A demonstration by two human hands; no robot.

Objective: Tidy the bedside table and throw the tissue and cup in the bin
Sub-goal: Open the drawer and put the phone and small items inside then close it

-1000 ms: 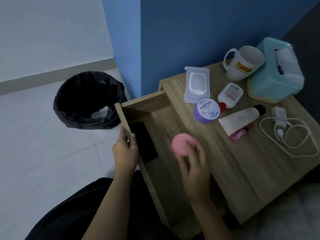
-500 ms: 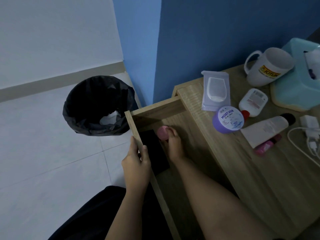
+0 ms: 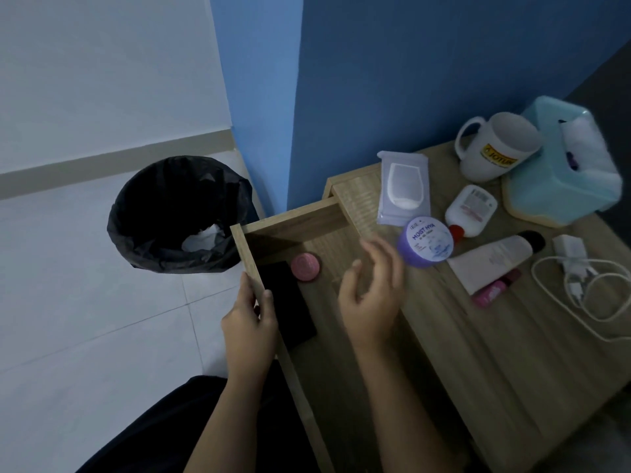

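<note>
Your right hand (image 3: 370, 295) has let go of the pink jar (image 3: 305, 264). A moment ago you held it down inside the open drawer (image 3: 290, 218), and now it stands alone on the drawer floor, just beside the flat black thing (image 3: 290, 308). The hand has risen out of the drawer, with its fingers apart and loosely bent, holding nothing, close to the purple jar (image 3: 426, 245) at the edge of the tabletop (image 3: 512, 353). Your left hand (image 3: 249, 322) still grips the front edge of the drawer, the fingers curled over it. So one small item is stored, and I judge the purple jar is the next one to take. In the bin (image 3: 143, 240) on the floor a white crumpled tissue (image 3: 203, 237) already lies; a cup I cannot make out there. The white mug (image 3: 498, 148) stands at the back of the tabletop.
</note>
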